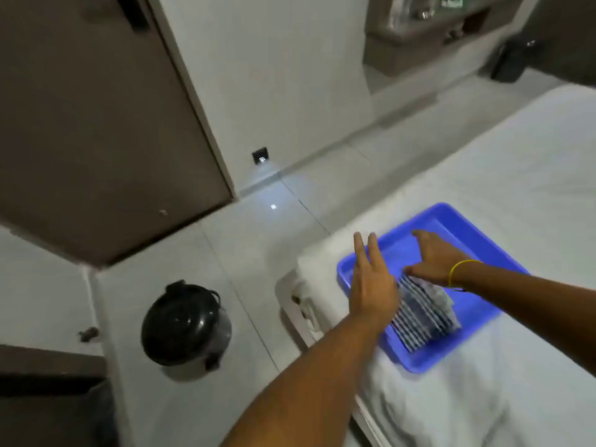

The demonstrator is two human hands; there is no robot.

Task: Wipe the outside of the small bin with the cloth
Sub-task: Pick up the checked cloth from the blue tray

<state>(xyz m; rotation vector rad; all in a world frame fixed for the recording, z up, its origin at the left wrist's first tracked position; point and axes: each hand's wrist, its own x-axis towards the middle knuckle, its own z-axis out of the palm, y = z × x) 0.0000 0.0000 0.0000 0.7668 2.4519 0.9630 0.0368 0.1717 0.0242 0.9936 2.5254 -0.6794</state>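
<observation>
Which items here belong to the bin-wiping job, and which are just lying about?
Job: small bin on the floor; folded striped cloth; left hand and right hand reaching for it.
Lying about: blue tray under the cloth; white bed; brown door.

The cloth (425, 314) lies in the tray (458, 221) on the bed (516, 150); the small bin (185, 324) stands on the floor (258, 253) to the left.

Count from where I stand: one small bin (185, 325) with a black lid, on the floor. One blue tray (477, 240) on the bed (516, 150). One striped cloth (422, 314), folded, in the tray. Two hands: left hand (371, 279), right hand (435, 256). One yellow band (459, 267) on the right wrist. One brown door (96, 124). One dark wall plate (260, 155) near the floor.
</observation>
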